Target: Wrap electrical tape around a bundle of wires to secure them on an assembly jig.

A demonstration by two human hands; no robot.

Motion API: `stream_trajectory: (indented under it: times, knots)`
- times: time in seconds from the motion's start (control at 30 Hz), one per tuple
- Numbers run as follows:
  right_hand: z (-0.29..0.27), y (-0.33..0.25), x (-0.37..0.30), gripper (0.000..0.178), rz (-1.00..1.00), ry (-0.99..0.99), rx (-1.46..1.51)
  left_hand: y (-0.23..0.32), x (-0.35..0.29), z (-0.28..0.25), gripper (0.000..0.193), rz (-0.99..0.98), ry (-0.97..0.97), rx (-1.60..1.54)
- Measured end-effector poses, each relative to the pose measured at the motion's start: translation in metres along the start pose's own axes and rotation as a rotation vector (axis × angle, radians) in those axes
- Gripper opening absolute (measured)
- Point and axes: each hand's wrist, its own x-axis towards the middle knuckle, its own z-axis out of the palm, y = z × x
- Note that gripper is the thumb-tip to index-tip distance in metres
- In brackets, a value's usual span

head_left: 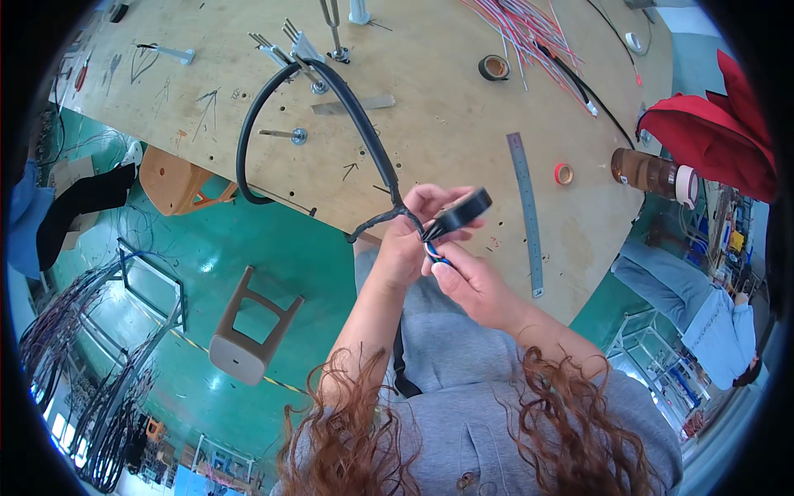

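Left grip (402,251) clasps the black cable harness (361,122), which loops away over the desk (430,124); at that grip's fingers I see a black tape roll (463,211), while my right grip (475,285) pinches blue-and-white wires (432,250).

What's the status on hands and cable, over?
Left hand at black cable. Right hand gripping blue and white wires. Black tape roll partly hiding left fingers.

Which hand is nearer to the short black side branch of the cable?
Left. The left hand is just to the right of the side branch; the right hand is farther right, at the exposed wires.
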Motion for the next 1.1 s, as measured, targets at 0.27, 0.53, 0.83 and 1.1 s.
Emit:
stream_trajectory:
  times: [0.27, 0.53, 0.83, 1.1]
  knots:
    - [0.011, 0.044, -0.020, 0.026, 0.069, 0.032, -0.119, -0.011, -0.024, 0.001, 0.033, -0.097, 0.196, -0.186]
    - [-0.062, 0.019, 0.049, 0.038, 0.098, 0.308, 0.228, -0.003, -0.041, -0.007, 0.028, -0.080, 0.303, -0.061]
    - [-0.046, -0.001, 0.059, 0.018, 0.092, -0.334, 0.374, 0.010, -0.077, -0.004, 0.023, 0.018, 0.579, 0.482]
    - [-0.020, -0.011, 0.059, 0.026, 0.427, -0.355, 0.325, 0.024, -0.082, 0.001, 0.013, 0.298, 0.504, 1.434]
